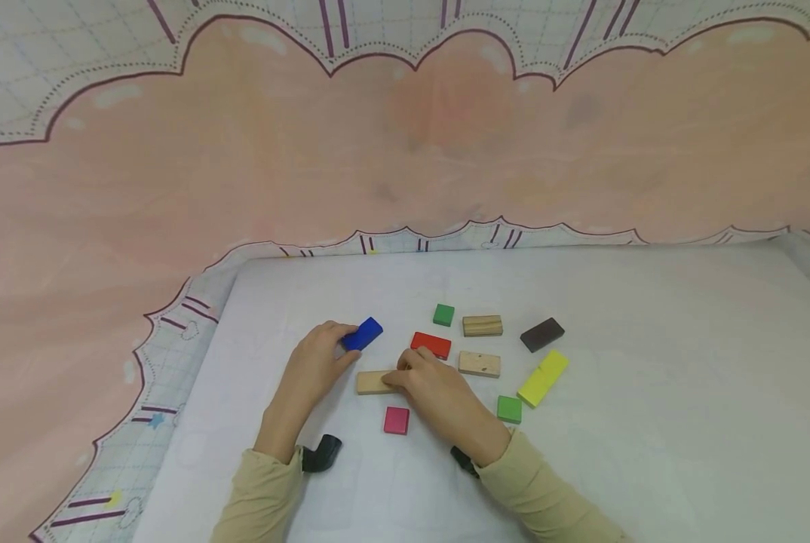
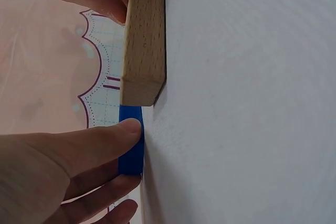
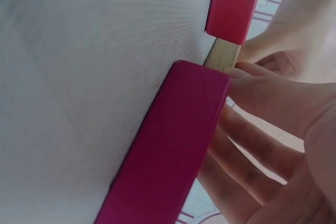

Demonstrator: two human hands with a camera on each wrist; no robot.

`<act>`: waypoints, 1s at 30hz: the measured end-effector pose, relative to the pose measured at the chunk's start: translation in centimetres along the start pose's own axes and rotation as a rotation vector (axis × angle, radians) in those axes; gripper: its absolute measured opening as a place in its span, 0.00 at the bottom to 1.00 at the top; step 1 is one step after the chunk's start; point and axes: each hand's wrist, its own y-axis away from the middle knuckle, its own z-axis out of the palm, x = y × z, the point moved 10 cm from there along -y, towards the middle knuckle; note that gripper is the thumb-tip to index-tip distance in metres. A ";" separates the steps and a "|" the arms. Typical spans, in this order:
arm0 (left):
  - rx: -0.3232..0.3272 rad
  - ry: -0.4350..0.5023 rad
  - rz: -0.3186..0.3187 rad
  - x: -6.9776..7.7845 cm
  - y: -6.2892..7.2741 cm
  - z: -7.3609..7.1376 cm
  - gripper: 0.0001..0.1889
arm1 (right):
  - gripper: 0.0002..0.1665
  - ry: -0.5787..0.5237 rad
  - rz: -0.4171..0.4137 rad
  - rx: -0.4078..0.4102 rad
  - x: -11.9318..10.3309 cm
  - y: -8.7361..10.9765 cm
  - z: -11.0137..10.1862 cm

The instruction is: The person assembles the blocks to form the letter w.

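Note:
My left hand pinches a blue block on the white tabletop, thumb on one side and fingers on the other. In the left wrist view the thumb lies against the blue block. Just to the right, my right hand grips the right end of a plain wooden block, which lies flat and is partly hidden by the fingers. A red block sits right behind those fingers. Nearer me is a pink square block, which looms large in the right wrist view.
Behind and to the right lie a dark green block, a grooved wooden block, another wooden block, a dark brown block, a yellow block and a light green block. A patterned curtain hangs behind the table.

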 end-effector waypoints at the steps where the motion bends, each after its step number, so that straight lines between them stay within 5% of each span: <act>1: 0.001 0.003 -0.001 0.0 0.0 0.0 0.22 | 0.17 -0.004 0.004 -0.002 0.0 0.0 0.0; 30: 0.024 0.046 -0.017 -0.3 -0.1 -0.1 0.23 | 0.16 -0.234 0.072 0.024 1.8 -0.2 -0.2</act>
